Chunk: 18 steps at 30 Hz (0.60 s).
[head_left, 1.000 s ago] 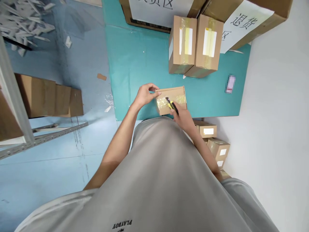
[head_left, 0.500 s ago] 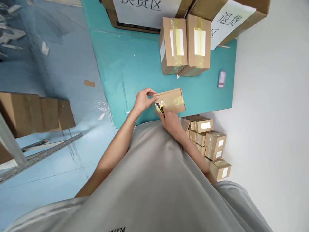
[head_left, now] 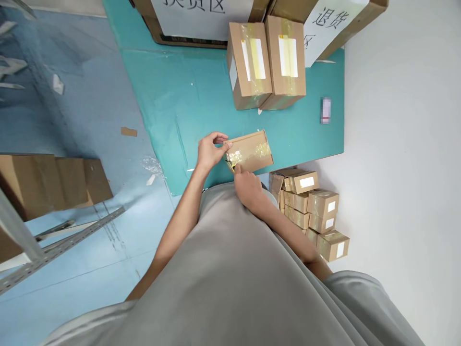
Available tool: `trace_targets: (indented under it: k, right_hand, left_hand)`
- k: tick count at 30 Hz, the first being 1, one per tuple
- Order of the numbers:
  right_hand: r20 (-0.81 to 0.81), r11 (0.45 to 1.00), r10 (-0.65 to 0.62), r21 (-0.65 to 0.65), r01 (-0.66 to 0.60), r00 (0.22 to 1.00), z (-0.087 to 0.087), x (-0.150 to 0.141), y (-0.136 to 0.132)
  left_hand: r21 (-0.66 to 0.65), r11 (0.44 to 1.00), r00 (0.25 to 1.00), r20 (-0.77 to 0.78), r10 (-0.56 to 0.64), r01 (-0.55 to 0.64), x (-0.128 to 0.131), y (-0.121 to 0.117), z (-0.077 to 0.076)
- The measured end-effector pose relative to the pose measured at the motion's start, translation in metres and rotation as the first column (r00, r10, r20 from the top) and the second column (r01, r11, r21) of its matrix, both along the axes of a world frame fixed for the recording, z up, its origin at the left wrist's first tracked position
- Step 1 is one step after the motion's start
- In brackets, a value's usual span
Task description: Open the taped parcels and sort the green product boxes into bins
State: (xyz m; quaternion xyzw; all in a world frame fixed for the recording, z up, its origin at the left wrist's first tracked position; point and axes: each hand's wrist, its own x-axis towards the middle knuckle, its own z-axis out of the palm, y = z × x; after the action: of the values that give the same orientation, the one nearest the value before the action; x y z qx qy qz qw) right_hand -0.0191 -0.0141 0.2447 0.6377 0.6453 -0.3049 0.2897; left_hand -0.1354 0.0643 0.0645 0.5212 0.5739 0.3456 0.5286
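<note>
A small cardboard box with shiny clear tape on top lies near the front edge of the green table. At its left end, my left hand pinches the upper corner, thumb on top and fingers bent behind. My right hand is closed around a black-and-yellow utility knife at the box's lower left edge. Most of the knife is hidden by the hand and the box edge, and its blade cannot be made out.
Two taped cartons stand farther back on the green table, before larger boxes with paper signs. A small blurred item lies at the right. Several boxes are stacked below the table. Cartons and a metal rack are at left.
My right hand and the knife have moved slightly down and left, from the top of the box to its near left edge. My left hand keeps its hold on the corner.
</note>
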Motion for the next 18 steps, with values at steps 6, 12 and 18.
trace_targets:
  k: [6, 12, 18]
  right_hand:
    - [-0.016, 0.995, 0.097, 0.030, -0.096, 0.995, 0.007, -0.004, -0.012]
    - [-0.045, 0.988, 0.150, 0.040, -0.149, 0.988, 0.012, 0.002, -0.022]
    - [-0.095, 0.992, 0.128, 0.033, -0.125, 0.987, 0.012, 0.018, -0.019]
  left_hand:
    - [0.000, 0.996, 0.994, -0.060, 0.088, -0.088, 0.006, -0.011, 0.013]
    - [0.032, 0.990, 0.983, -0.114, 0.142, -0.140, 0.014, -0.024, 0.018]
    - [0.051, 0.982, 0.972, -0.138, 0.190, -0.184, 0.020, -0.033, 0.022]
